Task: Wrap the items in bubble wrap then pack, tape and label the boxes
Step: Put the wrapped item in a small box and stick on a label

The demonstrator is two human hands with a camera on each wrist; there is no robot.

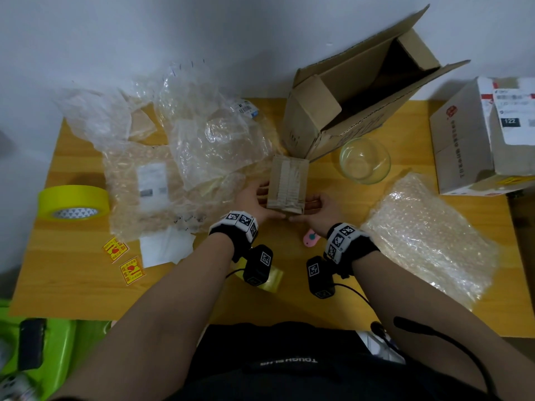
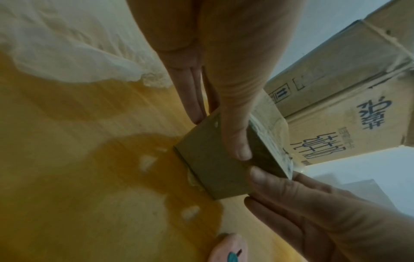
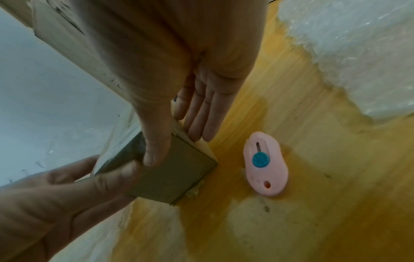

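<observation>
A small brown cardboard box (image 1: 288,183) with tape strips on top sits at the middle of the wooden table (image 1: 289,299). My left hand (image 1: 262,198) grips its left side, fingers (image 2: 192,99) flat along the side and thumb on the near face. My right hand (image 1: 314,202) grips the right side the same way, its fingers (image 3: 201,113) laid against the box (image 3: 174,173). Whether the box rests on the table or is just above it, I cannot tell. A glass bowl (image 1: 364,160) stands unwrapped to the right behind it.
A large open carton (image 1: 362,91) lies tipped at the back. Bubble wrap (image 1: 428,238) lies on the right, and a heap of wrap (image 1: 188,146) on the left. A pink cutter (image 3: 265,164) lies by my right wrist. Yellow tape roll (image 1: 73,202), yellow labels (image 1: 115,249), white parcel (image 1: 486,134).
</observation>
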